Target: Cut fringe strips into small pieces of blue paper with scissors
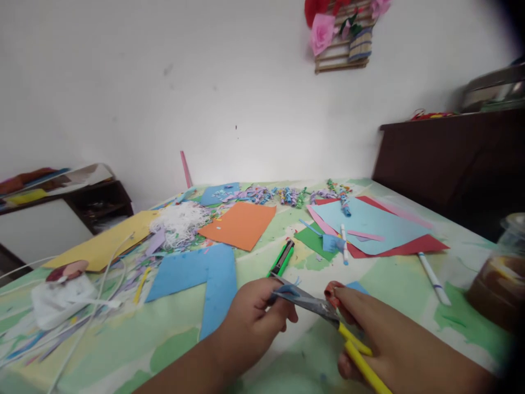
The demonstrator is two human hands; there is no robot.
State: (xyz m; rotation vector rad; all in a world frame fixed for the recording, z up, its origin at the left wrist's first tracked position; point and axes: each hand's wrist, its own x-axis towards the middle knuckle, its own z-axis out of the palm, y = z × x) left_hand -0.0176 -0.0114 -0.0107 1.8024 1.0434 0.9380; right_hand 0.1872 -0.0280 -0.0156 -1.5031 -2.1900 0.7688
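Yellow-handled scissors (315,306) are gripped in the right hand (385,345), low over the surface (394,279) at 6 o'clock. Their blades meet a blue paper scrap (287,289) pinched by the left hand (254,320). A green cutter (282,258) lies at 12 o'clock from them.

Bare table (311,273) lies ahead of the hands, bounded by green cutter (282,258), blue paper (205,273), white marker (433,278).

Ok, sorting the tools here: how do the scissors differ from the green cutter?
The scissors are in the right hand; the cutter lies untouched on the table. The scissors have yellow handles; the cutter is green and black. Both are cutting tools.
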